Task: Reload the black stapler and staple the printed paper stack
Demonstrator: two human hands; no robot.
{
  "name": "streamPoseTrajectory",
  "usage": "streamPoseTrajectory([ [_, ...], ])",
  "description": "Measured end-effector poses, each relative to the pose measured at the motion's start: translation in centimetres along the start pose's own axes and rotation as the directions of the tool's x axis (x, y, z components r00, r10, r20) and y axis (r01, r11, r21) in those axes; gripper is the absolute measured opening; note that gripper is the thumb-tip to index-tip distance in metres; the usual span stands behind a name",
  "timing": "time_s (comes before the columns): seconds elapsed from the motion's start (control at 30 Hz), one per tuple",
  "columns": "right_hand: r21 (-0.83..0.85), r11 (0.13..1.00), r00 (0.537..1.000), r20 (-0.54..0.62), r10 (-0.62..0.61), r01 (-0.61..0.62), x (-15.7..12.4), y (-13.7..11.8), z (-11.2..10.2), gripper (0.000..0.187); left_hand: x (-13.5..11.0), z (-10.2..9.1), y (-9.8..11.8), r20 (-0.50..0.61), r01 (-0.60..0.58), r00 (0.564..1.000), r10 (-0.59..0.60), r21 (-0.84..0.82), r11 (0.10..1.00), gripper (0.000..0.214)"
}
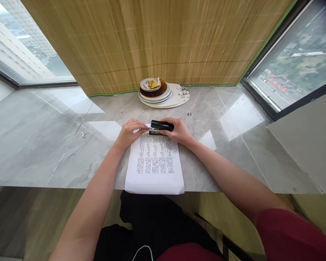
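A black stapler [163,126] is in my right hand [178,131], which is wrapped around its right end. The stapler lies across the top of a sheaf of printed paper [157,159], and its silvery inner metal part shows below the black top arm. At the stapler's left end, my left hand [132,133] has its thumb and fingertips pinched together by the metal part. What sits between those fingertips is too small to make out. The paper's lower edge hangs slightly over the counter's front edge.
Stacked plates [155,95] with a yellow packet [154,84] on top stand on a white oval board [179,95] at the back. Small staple pieces [189,114] lie on the grey counter [97,159]. A bamboo blind [163,43] hangs behind, between windows.
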State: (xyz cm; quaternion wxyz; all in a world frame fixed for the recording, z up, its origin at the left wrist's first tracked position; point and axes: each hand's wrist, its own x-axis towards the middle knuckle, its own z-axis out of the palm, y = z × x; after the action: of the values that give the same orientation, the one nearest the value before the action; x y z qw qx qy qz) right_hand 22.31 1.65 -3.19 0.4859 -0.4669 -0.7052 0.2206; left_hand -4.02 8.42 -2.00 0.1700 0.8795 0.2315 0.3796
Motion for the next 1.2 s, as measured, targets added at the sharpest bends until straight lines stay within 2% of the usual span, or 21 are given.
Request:
streamPoseTrajectory([
  [0.57, 0.056, 0.998, 1.000, 0.020, -0.007, 0.006, -0.1, -0.2, 0.0, 0.032, 0.0, 0.1, 0.0, 0.032, -0.054, 0.998, 0.053, 0.008, 0.999, 0.013],
  [0.7, 0.078, 0.997, 1.000, 0.017, -0.004, 0.003, 0.0, -0.2, -0.2, 0.032, -0.1, -0.5, -0.1, 0.064, -0.021, 0.998, 0.020, 0.025, 0.999, 0.013],
  [0.8, 0.099, 0.995, 1.000, -0.001, 0.013, -0.013, 0.1, 0.0, -0.4, 0.032, -0.3, -1.2, -0.4, 0.039, -0.001, 0.999, -0.001, 0.049, 0.999, 0.012],
  [0.97, 0.153, 0.986, 0.998, 0.017, 0.058, -0.060, 0.2, 0.1, -1.0, 0.034, -0.6, -2.4, -0.4, 0.017, 0.012, 1.000, -0.011, -0.034, 0.999, 0.016],
  [1.07, 0.191, 0.980, 0.998, 0.052, 0.048, -0.057, 0.1, -0.1, -0.9, 0.034, -0.7, -1.9, 0.2, 0.005, 0.042, 0.999, -0.041, -0.068, 0.997, 0.012],
  [1.2, 0.231, 0.973, 0.994, 0.107, -0.021, -0.004, -0.1, -0.7, -0.5, 0.035, -0.2, 0.0, 1.1, -0.012, 0.116, 0.993, -0.118, -0.094, 0.989, 0.030],
])
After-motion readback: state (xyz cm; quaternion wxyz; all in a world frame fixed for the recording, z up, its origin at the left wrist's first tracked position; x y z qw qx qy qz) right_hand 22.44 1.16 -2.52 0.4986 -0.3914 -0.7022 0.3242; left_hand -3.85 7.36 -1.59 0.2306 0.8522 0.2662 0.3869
